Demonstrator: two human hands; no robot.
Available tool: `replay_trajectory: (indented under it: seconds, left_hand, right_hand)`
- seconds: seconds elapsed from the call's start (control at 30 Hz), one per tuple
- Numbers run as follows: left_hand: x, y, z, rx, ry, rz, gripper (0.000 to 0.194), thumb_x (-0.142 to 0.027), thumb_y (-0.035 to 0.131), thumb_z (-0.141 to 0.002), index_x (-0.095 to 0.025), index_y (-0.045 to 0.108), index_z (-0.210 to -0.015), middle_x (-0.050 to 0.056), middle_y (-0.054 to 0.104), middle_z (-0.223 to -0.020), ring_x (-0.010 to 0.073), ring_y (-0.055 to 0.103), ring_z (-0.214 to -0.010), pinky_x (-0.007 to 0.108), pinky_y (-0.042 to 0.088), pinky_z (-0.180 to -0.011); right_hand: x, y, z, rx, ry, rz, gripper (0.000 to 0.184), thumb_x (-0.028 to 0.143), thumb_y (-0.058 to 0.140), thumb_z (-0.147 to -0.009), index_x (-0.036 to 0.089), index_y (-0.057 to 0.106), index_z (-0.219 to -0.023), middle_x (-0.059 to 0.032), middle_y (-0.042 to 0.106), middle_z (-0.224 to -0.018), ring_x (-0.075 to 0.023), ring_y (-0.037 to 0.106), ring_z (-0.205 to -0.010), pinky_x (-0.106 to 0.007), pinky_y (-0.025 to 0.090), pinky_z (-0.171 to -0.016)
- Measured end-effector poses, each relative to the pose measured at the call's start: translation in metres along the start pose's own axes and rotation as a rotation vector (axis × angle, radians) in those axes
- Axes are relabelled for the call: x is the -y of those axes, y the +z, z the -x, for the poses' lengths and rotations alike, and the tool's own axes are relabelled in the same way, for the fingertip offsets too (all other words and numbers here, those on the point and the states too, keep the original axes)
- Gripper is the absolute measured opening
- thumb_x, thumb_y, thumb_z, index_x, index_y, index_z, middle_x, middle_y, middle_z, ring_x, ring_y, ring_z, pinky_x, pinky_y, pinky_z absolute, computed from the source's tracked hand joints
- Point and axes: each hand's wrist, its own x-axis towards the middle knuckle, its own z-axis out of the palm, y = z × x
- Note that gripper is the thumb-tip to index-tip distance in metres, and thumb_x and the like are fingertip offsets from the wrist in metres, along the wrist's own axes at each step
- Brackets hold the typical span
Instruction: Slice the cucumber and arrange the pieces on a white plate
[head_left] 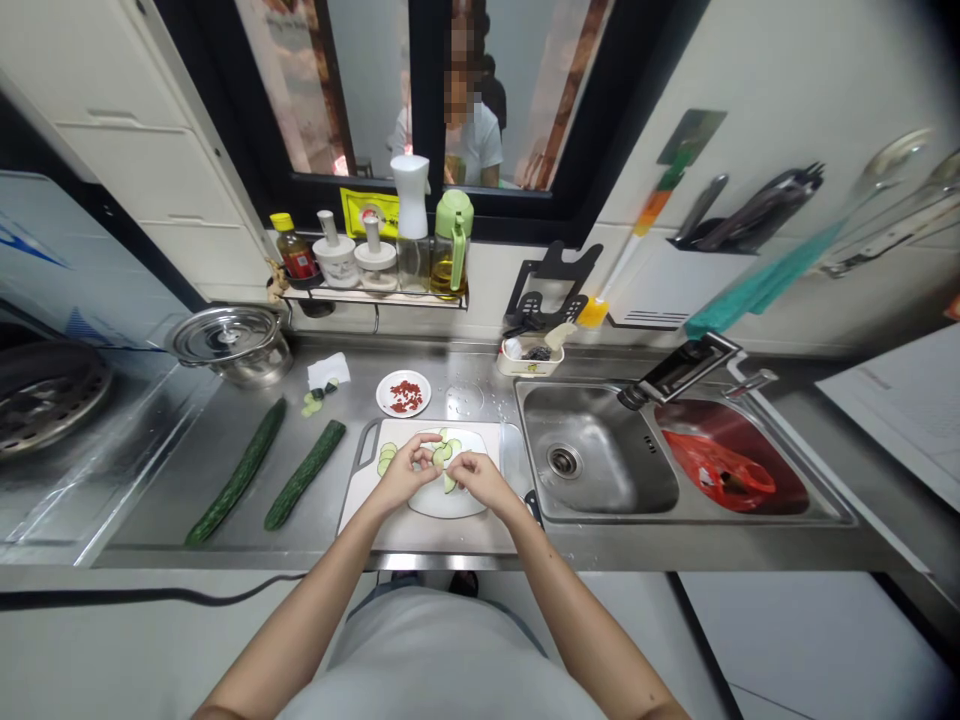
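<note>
Above a white plate (431, 503) on the cutting board (367, 500), both my hands are close together. My left hand (405, 472) has its thumb and fingers curled in, with a pale green cucumber slice (439, 457) at the fingertips. In a pinch, my right hand (482, 477) holds another cucumber slice (449, 484) just over the plate. More slices (448, 443) lie at the plate's far side, partly behind my fingers. To the left, a few round slices (387, 456) rest directly on the board.
Two whole cucumbers (244, 470) lie left of the board, near a lidded steel pot (232, 345). Behind the board stands a small plate (382, 400) of chopped red pieces. A knife (533, 505) sits at the board's right edge, beside the double sink (600, 518).
</note>
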Motion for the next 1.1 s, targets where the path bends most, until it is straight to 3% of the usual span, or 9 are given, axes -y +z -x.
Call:
replay_trajectory:
  seconds: [0.13,0.3,0.53,0.9,1.1]
  left_hand:
    - [0.022,0.004,-0.002,0.006,-0.041,-0.099,0.039,-0.020,0.066,-0.067,-0.015,0.060,-0.106,-0.005,0.053,-0.066,0.0083,0.047,-0.062,0.021,0.039,-0.065]
    - [0.045,0.010,0.001,0.006,-0.155,-0.378,0.034,-0.012,0.059,-0.068,-0.018,0.063,-0.101,-0.006,0.055,-0.066,0.0085,0.049,-0.061,0.020,0.038,-0.063]
    - [0.044,0.019,0.004,0.064,-0.172,-0.782,0.036,-0.014,0.055,-0.074,-0.024,0.064,-0.107,-0.002,0.067,-0.081,0.0146,0.060,-0.080,0.025,0.040,-0.076]
    - [0.041,0.020,0.010,0.139,-0.104,-1.037,0.034,-0.020,0.054,-0.083,-0.025,0.064,-0.115,0.005,0.066,-0.103,0.0214,0.055,-0.102,0.034,0.035,-0.091]
    - [0.043,0.017,0.015,0.175,-0.055,-1.079,0.029,-0.029,0.050,-0.089,-0.028,0.067,-0.112,0.007,0.062,-0.104,0.0239,0.051,-0.104,0.037,0.033,-0.092]
  right_hand:
    - [-0.012,0.008,0.000,0.028,0.136,0.252,0.019,0.021,0.050,-0.077,0.014,0.065,-0.069,0.0012,0.061,-0.062,-0.0087,0.051,-0.058,-0.018,0.035,-0.055]
    - [-0.019,0.018,0.007,0.058,0.227,0.397,0.019,0.018,0.052,-0.076,0.013,0.067,-0.065,-0.0001,0.061,-0.057,-0.0090,0.049,-0.056,-0.019,0.029,-0.052]
    - [-0.017,0.029,0.016,0.029,0.286,0.622,0.022,0.020,0.048,-0.082,0.015,0.069,-0.079,-0.0081,0.070,-0.081,-0.0150,0.058,-0.073,-0.023,0.031,-0.059]
    - [-0.023,0.045,0.030,0.018,0.202,0.853,0.024,0.025,0.039,-0.093,0.021,0.061,-0.104,-0.0054,0.067,-0.097,-0.0160,0.060,-0.088,-0.024,0.035,-0.069]
    - [-0.023,0.044,0.041,0.089,0.106,0.955,0.033,0.029,0.030,-0.098,0.023,0.062,-0.105,-0.0057,0.065,-0.097,-0.0159,0.059,-0.087,-0.024,0.035,-0.068]
